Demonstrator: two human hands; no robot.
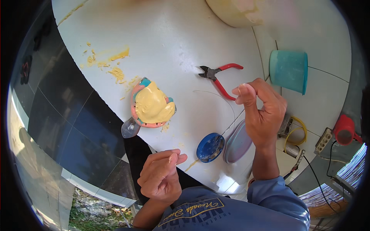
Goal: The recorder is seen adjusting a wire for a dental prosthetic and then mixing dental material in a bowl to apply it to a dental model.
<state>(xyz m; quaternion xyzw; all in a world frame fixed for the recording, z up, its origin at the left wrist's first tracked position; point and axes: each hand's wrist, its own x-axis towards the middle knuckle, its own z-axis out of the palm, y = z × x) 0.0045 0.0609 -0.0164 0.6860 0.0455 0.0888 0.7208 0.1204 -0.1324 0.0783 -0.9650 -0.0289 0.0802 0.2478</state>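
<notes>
A dental impression tray point(135, 101) lies near the table's left edge, with pink and teal material along its rim. A thick, smooth mound of pale yellow plaster point(151, 104) covers most of it, and a clear handle point(130, 128) sticks out over the edge. My left hand point(160, 176) hovers below the tray, apart from it, its fingers curled and thumb against them. On the right, my right hand point(264, 109) is raised with thumb and index finger together and a whitish smear on the thumb. Neither hand visibly holds anything. Red-handled cutting pliers point(213, 74) lie spread beside the right hand.
Yellow plaster crumbs point(116, 74) dot the table point(169, 34). Close to me are a blue lid point(210, 147) and a pale oval lid point(239, 144), with a thin wire point(232, 107) above. A teal tub point(288, 71), a power strip point(323, 140) and cables are right; a pale bowl point(235, 11) stands far.
</notes>
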